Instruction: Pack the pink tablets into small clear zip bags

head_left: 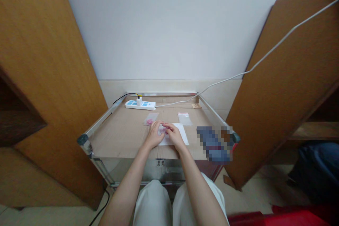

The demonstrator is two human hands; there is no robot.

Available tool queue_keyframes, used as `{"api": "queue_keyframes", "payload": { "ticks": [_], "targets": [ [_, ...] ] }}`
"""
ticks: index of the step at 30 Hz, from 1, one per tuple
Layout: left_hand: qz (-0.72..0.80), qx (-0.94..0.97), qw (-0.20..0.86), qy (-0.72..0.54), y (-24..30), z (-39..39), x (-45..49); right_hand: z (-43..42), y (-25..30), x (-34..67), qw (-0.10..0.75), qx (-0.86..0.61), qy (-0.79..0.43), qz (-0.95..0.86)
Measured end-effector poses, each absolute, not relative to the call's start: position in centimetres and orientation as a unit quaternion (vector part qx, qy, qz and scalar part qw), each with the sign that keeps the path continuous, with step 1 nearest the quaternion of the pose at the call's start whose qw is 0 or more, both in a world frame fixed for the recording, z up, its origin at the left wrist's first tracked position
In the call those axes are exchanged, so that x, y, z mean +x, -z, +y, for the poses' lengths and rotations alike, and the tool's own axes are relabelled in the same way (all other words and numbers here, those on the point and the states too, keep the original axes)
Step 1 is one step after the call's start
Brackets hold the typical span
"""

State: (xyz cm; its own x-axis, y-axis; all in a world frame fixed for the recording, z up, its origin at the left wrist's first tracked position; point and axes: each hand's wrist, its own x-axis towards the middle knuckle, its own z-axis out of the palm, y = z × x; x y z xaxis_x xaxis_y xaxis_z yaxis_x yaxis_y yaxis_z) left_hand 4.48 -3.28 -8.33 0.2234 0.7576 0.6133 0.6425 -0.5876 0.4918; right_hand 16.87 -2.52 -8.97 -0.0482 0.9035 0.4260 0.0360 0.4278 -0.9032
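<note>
My left hand (155,135) and my right hand (174,135) meet over a white sheet of paper (182,133) near the front of the table. Their fingers are curled in and closed on what looks like a small clear plastic bag (161,130). Small reddish bits show between the fingertips, too small to name. Just beyond my left fingers lies a clear bag (151,118) with pink pieces in it. A flat clear zip bag (184,119) with a reddish top edge rests behind the paper, to the right.
A white power strip (140,105) with a plug in it stands at the back left, its white cable (219,83) running up to the right. A blurred-out dark item (213,143) lies at the right. Metal rails edge the cardboard-covered table (113,137); wooden cabinets flank it.
</note>
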Motion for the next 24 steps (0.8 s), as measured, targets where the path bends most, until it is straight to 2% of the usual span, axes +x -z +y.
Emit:
{"api": "queue_keyframes", "payload": {
  "ticks": [6, 13, 19, 24],
  "targets": [
    [0.458, 0.772, 0.066, -0.435, 8.3, -3.2, 4.4, -2.8, 8.3, 17.3, 0.565, -0.416, -0.304, -0.645],
    [0.476, 0.755, 0.068, -0.446, 8.4, -3.1, 4.2, -2.0, 8.7, 18.8, 0.594, -0.484, -0.200, -0.611],
    [0.481, 0.753, 0.075, -0.442, 8.5, -3.1, 4.1, -1.5, 10.1, 19.8, 0.510, -0.569, -0.106, -0.636],
    [0.485, 0.752, 0.081, -0.439, 8.5, -3.1, 4.1, -1.3, 11.1, 19.6, 0.462, -0.582, -0.071, -0.665]
  ]
}}
